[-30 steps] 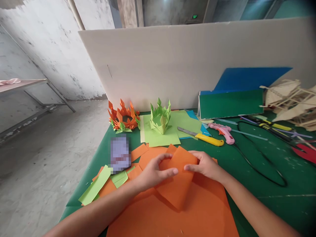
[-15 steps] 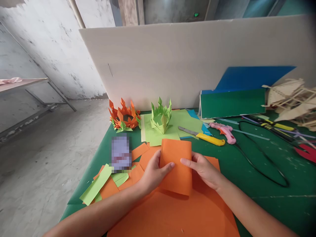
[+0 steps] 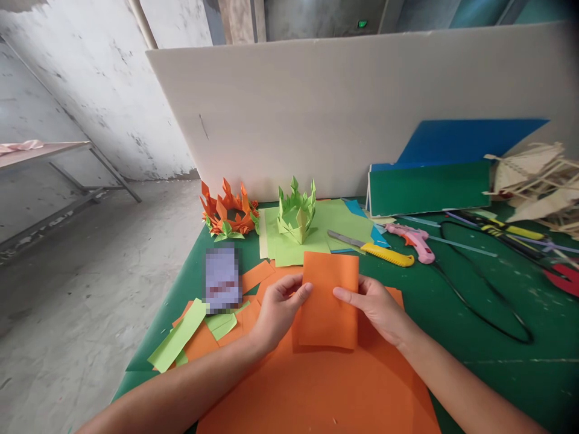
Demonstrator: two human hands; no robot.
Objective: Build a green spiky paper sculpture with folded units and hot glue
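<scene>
A folded sheet of orange paper (image 3: 329, 319) is held upright between my hands, above a large orange sheet (image 3: 316, 392) on the table. My left hand (image 3: 281, 306) pinches its left edge, thumb in front and fingers curled behind. On the other side, my right hand (image 3: 380, 306) grips the right edge with its thumb lying across the front face. The fingers behind the paper are partly hidden. Orange and light green paper pieces (image 3: 181, 334) lie left of my left hand, beside a blurred purple packet (image 3: 222, 277).
Behind stand an orange folded-paper crown (image 3: 228, 211) and a green one (image 3: 296, 217). A yellow utility knife (image 3: 384, 253), a pink glue gun (image 3: 416, 241) with a black cord and pliers (image 3: 515, 230) lie to the right. A white board (image 3: 294, 114) closes off the back.
The folded orange paper has shifted slightly right and up. My left thumb has slid from the paper's face back to its left edge; my right hand still grips the right edge.
</scene>
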